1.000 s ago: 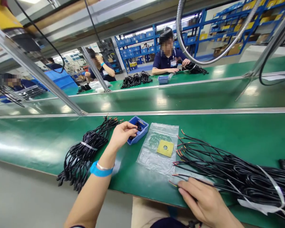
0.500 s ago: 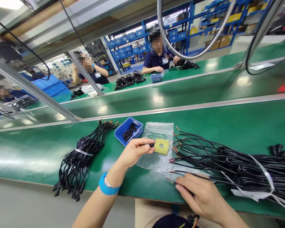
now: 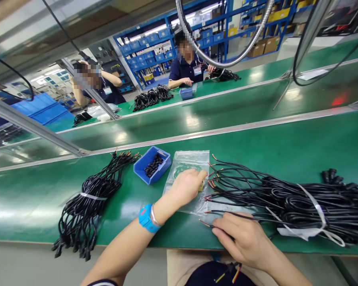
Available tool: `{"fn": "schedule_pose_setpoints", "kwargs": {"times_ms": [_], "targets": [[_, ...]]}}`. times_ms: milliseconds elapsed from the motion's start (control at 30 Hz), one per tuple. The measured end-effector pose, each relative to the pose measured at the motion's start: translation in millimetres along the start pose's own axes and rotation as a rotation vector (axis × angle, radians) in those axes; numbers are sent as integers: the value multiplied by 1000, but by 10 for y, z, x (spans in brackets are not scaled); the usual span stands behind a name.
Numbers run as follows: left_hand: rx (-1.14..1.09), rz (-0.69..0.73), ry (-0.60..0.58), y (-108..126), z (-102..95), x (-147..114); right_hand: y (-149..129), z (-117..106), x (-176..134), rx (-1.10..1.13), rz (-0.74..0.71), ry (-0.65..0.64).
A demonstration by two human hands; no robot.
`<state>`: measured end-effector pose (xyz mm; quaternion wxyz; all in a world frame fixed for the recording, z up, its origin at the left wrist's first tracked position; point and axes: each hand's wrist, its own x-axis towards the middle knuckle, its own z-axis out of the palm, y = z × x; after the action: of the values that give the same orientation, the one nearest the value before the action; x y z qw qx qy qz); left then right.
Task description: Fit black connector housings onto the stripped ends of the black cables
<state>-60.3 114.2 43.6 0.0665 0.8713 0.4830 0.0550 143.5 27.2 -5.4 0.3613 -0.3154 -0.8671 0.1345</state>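
Blue bin (image 3: 161, 171) near clear bag (image 3: 192, 158) holds small black parts (image 3: 153, 165).

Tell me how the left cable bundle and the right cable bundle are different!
The left cable bundle has its colored wire tips bunched together; the right cable bundle fans its tips out. The left cable bundle has plugs poking past the edge of the green table; the right cable bundle's visible plugs aren't. Both are black, each with a white tie.

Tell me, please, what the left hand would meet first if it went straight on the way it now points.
Probably the wire ends of the cable bundle on the right, just beyond the left hand, though its height above the plastic bag is unclear.
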Motion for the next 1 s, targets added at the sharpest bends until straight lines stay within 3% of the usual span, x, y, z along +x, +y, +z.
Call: {"fn": "schedule_pose_setpoints", "kwargs": {"times_ms": [133,200,267,400,500,600,1000], "targets": [[-27,0,36,3,-14,-71,15,-2,0,45,-47,44],[-193,-47,131,42,-33,-226,3,-16,-12,74,-87,89],[-584,-148,254,132,-9,-453,-35,-43,-32,92,-104,116],[-1523,-395,281,439,232,-896,-151,-108,-69,117,-28,131],[-1835,-499,378,660,465,-1020,-209,-142,-57,118,27,147],[-1948,-534,454,768,576,-994,-229,-165,-5,154,44,172],[-1921,-496,460,740,564,-939,-214,-172,37,174,126,148]]}}
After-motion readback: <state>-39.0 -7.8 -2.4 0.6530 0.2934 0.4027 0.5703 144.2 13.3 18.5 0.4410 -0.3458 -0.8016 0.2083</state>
